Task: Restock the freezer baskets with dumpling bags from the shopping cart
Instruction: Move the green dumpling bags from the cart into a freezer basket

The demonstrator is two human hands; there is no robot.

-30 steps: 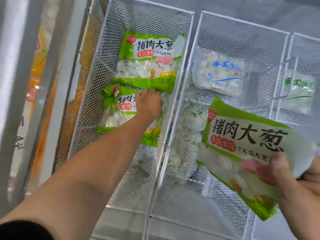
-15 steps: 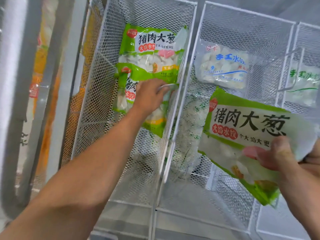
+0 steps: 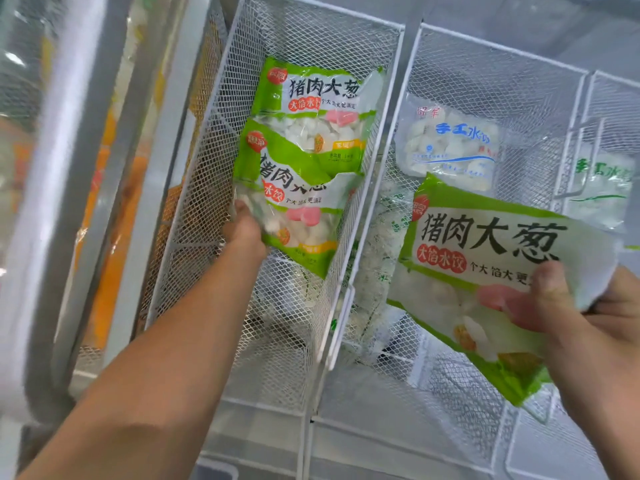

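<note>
Two green dumpling bags lie in the left white wire basket (image 3: pixel 194 188). The far bag (image 3: pixel 322 95) rests against the back. My left hand (image 3: pixel 244 230) grips the near bag (image 3: pixel 298 202) at its lower left corner, and this bag overlaps the far one. My right hand (image 3: pixel 568 306) holds a third green dumpling bag (image 3: pixel 485 271) above the middle basket (image 3: pixel 408 98), thumb on top of the bag, fingers under it.
A clear bag with blue lettering (image 3: pixel 450 143) leans at the back of the middle basket. A green-lettered clear bag (image 3: pixel 602 188) sits in the right basket (image 3: pixel 588 98). A grey freezer frame (image 3: pixel 79 168) stands at the left, orange packs behind it.
My left hand has slid the near green bag up the left basket and turned it face up, over the far bag. The right hand's bag has barely moved.
</note>
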